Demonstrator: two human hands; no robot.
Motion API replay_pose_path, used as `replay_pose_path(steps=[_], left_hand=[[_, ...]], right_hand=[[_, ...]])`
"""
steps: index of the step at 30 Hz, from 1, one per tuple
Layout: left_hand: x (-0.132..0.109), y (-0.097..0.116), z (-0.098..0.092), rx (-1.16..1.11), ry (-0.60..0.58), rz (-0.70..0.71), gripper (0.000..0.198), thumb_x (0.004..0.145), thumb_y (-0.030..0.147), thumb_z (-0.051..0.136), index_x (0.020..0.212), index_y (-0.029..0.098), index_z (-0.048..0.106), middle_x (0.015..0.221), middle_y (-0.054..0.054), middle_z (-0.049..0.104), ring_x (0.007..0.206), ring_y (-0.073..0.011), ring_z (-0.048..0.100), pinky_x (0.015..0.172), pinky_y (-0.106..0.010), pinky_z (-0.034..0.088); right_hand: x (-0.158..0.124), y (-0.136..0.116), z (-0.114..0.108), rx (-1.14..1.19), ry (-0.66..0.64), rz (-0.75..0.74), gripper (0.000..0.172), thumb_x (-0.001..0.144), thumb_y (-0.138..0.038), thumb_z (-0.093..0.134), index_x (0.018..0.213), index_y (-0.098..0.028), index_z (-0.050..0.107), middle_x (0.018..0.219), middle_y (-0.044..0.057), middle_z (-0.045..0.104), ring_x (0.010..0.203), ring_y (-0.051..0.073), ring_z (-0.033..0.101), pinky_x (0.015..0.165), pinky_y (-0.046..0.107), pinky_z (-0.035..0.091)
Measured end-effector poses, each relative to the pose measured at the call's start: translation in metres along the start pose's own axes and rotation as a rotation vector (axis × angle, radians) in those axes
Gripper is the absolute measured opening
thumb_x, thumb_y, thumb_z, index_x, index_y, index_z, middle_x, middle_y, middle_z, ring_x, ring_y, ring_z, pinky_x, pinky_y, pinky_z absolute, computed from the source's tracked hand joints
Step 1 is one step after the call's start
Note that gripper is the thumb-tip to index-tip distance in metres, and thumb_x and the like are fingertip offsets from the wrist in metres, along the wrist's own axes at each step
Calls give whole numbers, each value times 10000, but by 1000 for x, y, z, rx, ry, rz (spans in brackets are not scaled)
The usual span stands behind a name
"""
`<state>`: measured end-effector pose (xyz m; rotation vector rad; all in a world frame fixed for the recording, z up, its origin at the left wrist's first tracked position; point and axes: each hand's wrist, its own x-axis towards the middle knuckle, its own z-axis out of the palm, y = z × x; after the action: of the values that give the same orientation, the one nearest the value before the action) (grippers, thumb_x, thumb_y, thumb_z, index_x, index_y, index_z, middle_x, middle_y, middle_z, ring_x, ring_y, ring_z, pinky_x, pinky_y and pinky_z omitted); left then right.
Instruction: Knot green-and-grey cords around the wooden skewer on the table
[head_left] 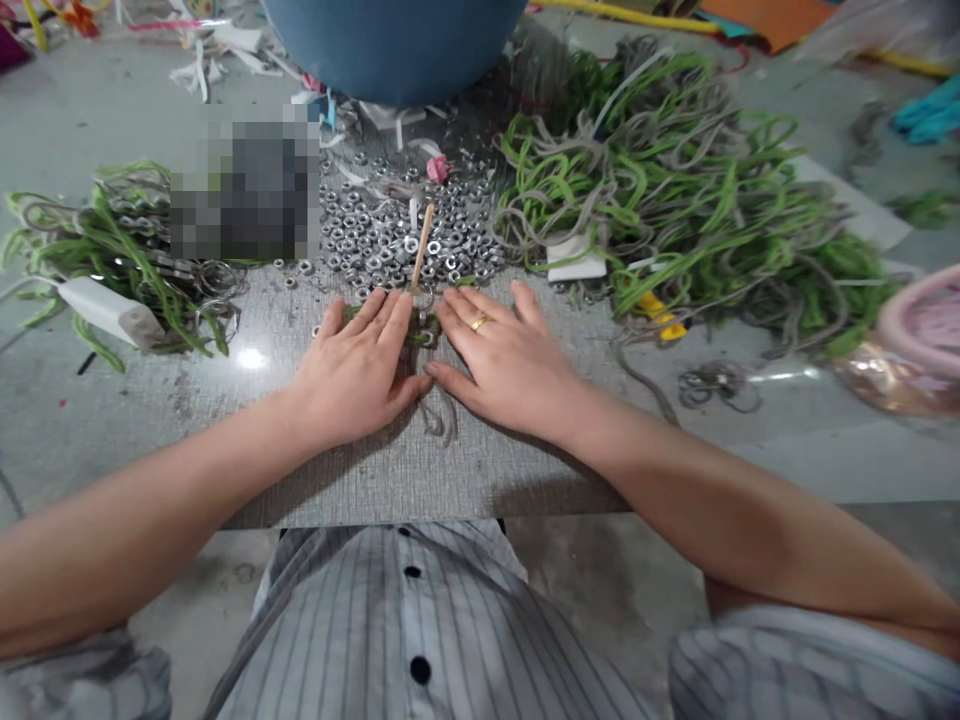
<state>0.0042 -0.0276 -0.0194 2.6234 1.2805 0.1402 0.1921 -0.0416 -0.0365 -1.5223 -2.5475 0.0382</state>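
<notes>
Both my hands lie palm down on the grey table, thumbs nearly meeting. My left hand (360,365) rests with its fingers stretched forward over a green and grey cord piece (420,325) that shows between the hands. My right hand (499,355), with a ring on one finger, lies flat and open over the other side of that piece. Grey cord ends (439,420) stick out below the thumbs. Just past the fingertips a thin wooden stick (423,248) lies on a spread of metal nuts (367,235). What is under the palms is hidden.
A tangled heap of green and grey cords (675,190) fills the right. Corded pieces with metal rings (217,285) and a white block (112,310) lie at left. A blue tub (397,50) stands behind the nuts. A pink basket (919,320) is at the right edge.
</notes>
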Motion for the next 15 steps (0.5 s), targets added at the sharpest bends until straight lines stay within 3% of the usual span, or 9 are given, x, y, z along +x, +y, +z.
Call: replay_pose_path(steps=[6, 11, 15], left_hand=[[-2, 3, -1, 82, -31, -42, 707, 914, 463, 453, 1468, 42, 326, 1508, -247, 369, 1434, -357, 307, 1160, -623, 136], [-6, 4, 1, 135, 5, -88, 746, 896, 556, 448, 1469, 87, 357, 1513, -259, 351, 1404, -426, 328, 1085, -746, 83], [-11, 2, 2, 166, 25, -144, 778, 886, 587, 454, 1463, 72, 361, 1494, -276, 370, 1394, -466, 311, 1059, -769, 56]], right_hand=[[-2, 1, 0, -54, 16, 32, 629, 953, -471, 399, 1392, -26, 468, 1413, 261, 504, 1354, 384, 426, 1105, 701, 154], [-2, 6, 0, -5, 104, 33, 701, 922, -615, 386, 1386, -100, 495, 1350, 227, 576, 1337, 442, 417, 1068, 773, 87], [-2, 9, -4, -38, 101, 48, 782, 879, -711, 374, 1332, -97, 545, 1273, 258, 618, 1342, 456, 405, 1050, 794, 68]])
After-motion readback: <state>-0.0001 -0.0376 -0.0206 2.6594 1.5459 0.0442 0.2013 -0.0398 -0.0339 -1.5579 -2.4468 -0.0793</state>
